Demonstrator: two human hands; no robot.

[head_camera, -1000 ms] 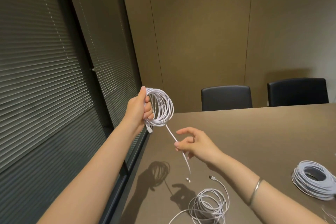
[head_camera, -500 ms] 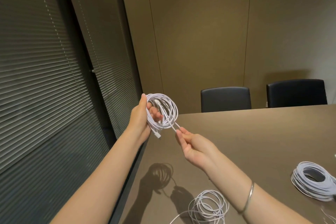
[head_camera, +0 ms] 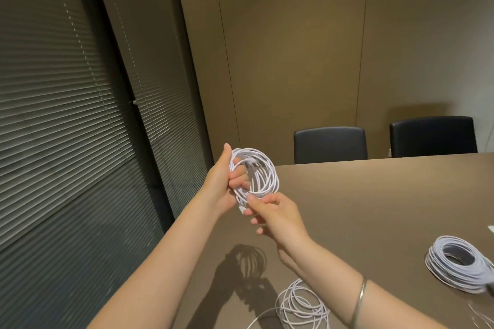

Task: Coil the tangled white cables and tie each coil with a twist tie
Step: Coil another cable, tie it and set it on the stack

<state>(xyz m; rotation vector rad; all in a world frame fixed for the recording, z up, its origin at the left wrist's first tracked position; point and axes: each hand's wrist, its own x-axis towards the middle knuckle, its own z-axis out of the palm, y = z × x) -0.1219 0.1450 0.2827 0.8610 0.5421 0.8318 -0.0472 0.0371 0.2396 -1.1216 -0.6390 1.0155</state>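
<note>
White cable coil point(head_camera: 255, 177), judged light and springy, is gripped by left hand point(head_camera: 222, 181) while right hand point(head_camera: 275, 215) pinches its lower bundle, the best tie point.

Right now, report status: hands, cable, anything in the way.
Left hand grips the white coil held above the table. Right hand pinches its lower edge. No tie seen on it. Nothing in the way.

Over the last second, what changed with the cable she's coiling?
The right hand came up, wound the hanging tail in, and now pinches the bottom of the held coil. The left hand still grips it; loose cable and finished coil lie unmoved.
</note>
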